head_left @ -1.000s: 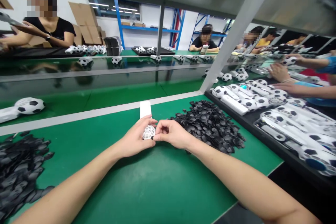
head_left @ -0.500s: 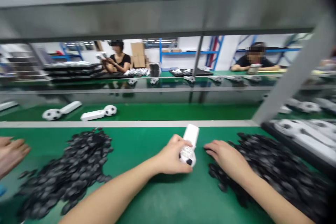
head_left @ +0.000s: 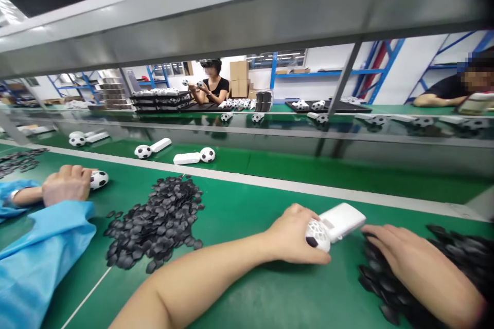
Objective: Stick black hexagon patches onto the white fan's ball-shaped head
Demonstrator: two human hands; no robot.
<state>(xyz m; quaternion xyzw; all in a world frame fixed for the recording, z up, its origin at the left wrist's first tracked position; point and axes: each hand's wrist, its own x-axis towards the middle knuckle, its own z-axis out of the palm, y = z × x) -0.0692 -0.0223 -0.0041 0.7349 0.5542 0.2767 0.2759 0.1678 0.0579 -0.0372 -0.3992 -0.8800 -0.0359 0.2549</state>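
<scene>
My left hand (head_left: pixel 299 236) is closed around the ball-shaped end of a white plastic device (head_left: pixel 342 221) with a football pattern. Its flat rectangular body points right, away from my palm. A black patch shows on the ball's lower side, while the upper lattice is white. My right hand (head_left: pixel 412 262) is low over the green table, fingers together, with a small dark piece at the fingertips. Beneath and beside it spreads a pile of black flat pieces (head_left: pixel 455 247). My right fingertips are near the device's far end, apart from it.
Another pile of black pieces (head_left: pixel 162 221) lies left of my arm. A co-worker's blue sleeve (head_left: pixel 50 252) and hand (head_left: pixel 67 185) are at the left, beside a football-patterned ball (head_left: pixel 99 180). Finished-looking devices (head_left: pixel 188 158) lie beyond the pale rail (head_left: pixel 247 179). Two people sit across.
The view has swung left and tilted, bringing the co-worker's sleeves into sight. The device in my left hand has turned so its body points further right. My right hand remains by the pile.
</scene>
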